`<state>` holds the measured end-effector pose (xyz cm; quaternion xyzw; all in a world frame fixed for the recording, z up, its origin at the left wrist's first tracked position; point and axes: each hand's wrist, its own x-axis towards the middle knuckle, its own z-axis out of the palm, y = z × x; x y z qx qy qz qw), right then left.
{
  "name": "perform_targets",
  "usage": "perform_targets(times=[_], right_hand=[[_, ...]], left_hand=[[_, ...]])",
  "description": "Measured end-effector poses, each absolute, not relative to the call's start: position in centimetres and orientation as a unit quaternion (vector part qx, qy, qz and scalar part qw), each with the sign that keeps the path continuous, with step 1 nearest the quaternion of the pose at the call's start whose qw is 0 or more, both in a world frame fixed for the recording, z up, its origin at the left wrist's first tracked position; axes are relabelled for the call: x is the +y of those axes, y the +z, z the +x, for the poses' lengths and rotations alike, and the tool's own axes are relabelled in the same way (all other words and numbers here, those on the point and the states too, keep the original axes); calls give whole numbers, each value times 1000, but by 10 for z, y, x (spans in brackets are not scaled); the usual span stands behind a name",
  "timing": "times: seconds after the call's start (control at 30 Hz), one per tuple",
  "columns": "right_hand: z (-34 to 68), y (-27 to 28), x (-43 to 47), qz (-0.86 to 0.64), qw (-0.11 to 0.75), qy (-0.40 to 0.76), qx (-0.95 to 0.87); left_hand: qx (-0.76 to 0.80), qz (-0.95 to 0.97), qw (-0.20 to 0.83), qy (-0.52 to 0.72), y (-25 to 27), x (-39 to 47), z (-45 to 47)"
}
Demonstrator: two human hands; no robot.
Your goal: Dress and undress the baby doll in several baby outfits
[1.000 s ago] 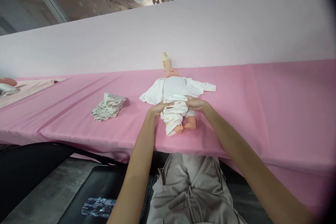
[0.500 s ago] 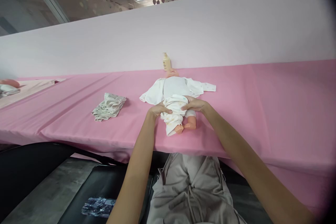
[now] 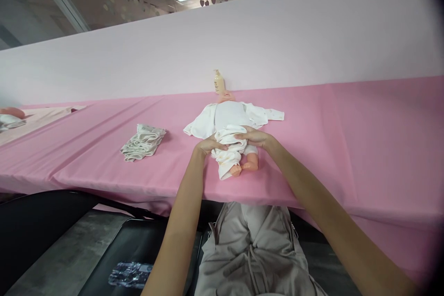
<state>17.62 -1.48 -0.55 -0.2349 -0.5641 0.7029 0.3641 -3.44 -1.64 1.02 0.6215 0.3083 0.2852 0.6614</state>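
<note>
A baby doll (image 3: 250,162) lies on its back on the pink-covered table, feet toward me, dressed in a white long-sleeved top (image 3: 229,115). White baby pants (image 3: 229,159) are bunched around its hips and one leg; the other lower leg is bare. My left hand (image 3: 211,144) grips the pants at the left side of the doll's waist, thumb on top. On the opposite side, my right hand (image 3: 254,137) has its thumb over the bunched waistband and its fingers partly hidden behind the cloth.
A folded pale cloth (image 3: 143,142) lies left on the pink tablecloth (image 3: 381,148). A pump bottle (image 3: 218,82) stands beyond the doll's head by the white partition (image 3: 138,60). Another doll (image 3: 12,113) is at the far left. A black chair (image 3: 135,240) holds a shiny plastic packet (image 3: 130,274).
My right thumb has shifted slightly left and up across the bunched waistband. My left hand and the doll stay nearly the same; the view has shifted a little.
</note>
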Motion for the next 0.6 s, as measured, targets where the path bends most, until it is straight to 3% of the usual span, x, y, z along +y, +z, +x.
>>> perform_targets(times=[0.37,0.6], right_hand=[[177,3,-23,-169,342,722,-577],[173,-8,-18,-179,419,740,-495]], left_hand=[[345,569,678,312,-3,-7,-34],[339,562,682,325,-6,-4,-34]])
